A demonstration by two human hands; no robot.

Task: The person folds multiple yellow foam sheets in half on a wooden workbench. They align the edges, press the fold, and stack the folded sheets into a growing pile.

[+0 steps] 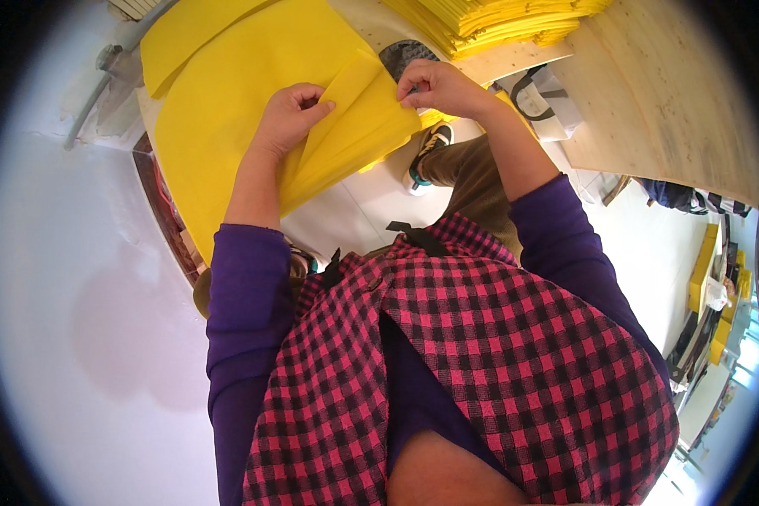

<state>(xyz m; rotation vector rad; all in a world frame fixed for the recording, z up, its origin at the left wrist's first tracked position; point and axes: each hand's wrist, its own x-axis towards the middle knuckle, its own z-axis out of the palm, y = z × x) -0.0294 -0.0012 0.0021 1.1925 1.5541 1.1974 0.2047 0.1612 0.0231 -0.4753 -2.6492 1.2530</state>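
Observation:
A large yellow sheet of cloth-like material [227, 110] lies in front of me, several layers deep at its near edge. A narrow flap [356, 91] of it is folded over on the right side. My left hand [291, 118] is closed at the left edge of this flap, with thumb and forefinger close together on the material. At the flap's right end, my right hand [438, 88] pinches the edge between its fingertips. The exact grip of the left fingers is partly hidden by the hand itself.
A thick stack of folded yellow pieces [497, 21] sits at the far right. A plywood panel [666, 101] stands on the right. A white bag with dark handles [548, 101] is beside my right forearm. The pale wall [101, 295] is close on the left.

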